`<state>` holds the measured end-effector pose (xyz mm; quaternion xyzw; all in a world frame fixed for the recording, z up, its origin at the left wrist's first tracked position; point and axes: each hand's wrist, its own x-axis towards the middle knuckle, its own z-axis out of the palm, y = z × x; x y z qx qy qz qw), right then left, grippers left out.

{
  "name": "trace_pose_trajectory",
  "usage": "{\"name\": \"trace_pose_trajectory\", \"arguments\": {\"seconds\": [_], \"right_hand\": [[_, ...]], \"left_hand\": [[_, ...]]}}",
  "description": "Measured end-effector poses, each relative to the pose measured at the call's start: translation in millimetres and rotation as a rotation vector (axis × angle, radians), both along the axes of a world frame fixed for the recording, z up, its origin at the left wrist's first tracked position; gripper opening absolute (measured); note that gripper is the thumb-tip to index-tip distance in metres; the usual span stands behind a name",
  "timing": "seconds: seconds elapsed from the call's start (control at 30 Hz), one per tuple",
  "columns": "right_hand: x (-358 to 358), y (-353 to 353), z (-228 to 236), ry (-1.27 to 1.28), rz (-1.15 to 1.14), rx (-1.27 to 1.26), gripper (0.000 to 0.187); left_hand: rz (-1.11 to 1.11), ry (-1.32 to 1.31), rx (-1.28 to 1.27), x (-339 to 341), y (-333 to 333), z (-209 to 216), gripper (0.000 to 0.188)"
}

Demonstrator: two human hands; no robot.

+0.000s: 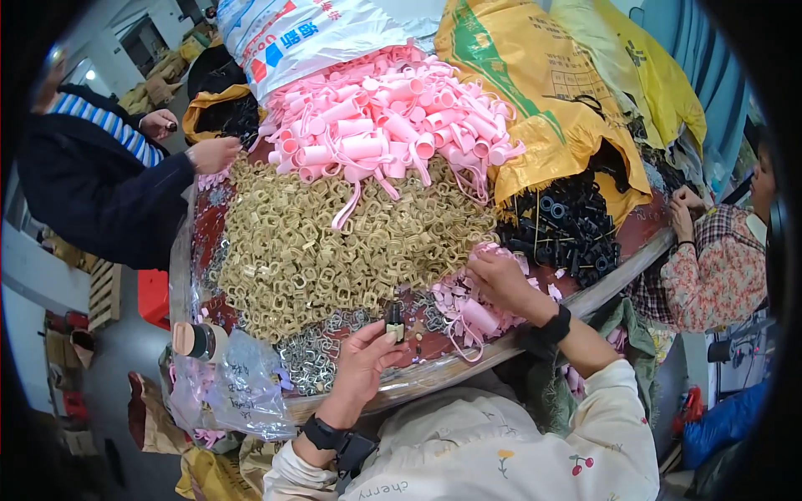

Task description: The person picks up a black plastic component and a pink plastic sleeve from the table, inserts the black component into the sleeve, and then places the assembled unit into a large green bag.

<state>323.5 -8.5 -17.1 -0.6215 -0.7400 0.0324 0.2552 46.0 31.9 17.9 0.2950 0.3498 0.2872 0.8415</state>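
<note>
My left hand (366, 361) is closed in a pinch at the near edge of the table. Between its thumb and fingers stands a small black plastic part (394, 314) with a beige clip (395, 332) at its lower end. My right hand (504, 284) bends over a small heap of pink plastic pieces (451, 297), its fingers drawn together; what they grip, if anything, is hidden. A pink tube with a strap (479, 318) lies just below that hand. Beyond both hands spreads a wide pile of beige plastic buckles (334, 250). Silver metal rings (311, 361) lie left of my left hand.
Pink strapped tubes (376, 125) spill from a white sack (309, 37) at the back. Black tubular parts (564, 221) spill from a yellow sack (535, 92). A lidded jar (199, 341) and clear plastic bag (242, 384) sit left. Co-workers (100, 175) work at both sides.
</note>
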Motion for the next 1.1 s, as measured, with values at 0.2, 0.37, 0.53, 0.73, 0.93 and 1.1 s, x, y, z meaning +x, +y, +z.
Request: {"name": "trace_pose_trajectory", "arguments": {"seconds": [0.2, 0.37, 0.53, 0.73, 0.93, 1.1], "right_hand": [[-71, -12, 59, 1.097, -0.040, -0.377, 0.014], [-121, -22, 73, 1.356, 0.109, -0.407, 0.013], [-143, -24, 73, 0.983, 0.194, -0.325, 0.014], [-154, -25, 83, 0.604, 0.196, -0.280, 0.012], [-152, -17, 66, 0.394, 0.280, 0.305, 0.024], [-139, -21, 63, 0.112, 0.302, 0.464, 0.027]], "left_hand": [[0.057, -0.021, 0.014, 6, -7, 5, 0.022], [0.064, -0.118, 0.074, -2, -18, 11, 0.020], [0.130, -0.115, 0.128, -16, -27, 21, 0.020], [0.156, -0.152, 0.112, -30, -32, 20, 0.020], [0.115, -0.127, 0.025, -32, -34, 21, 0.022], [0.026, -0.099, -0.011, -26, -37, 20, 0.025]]}}
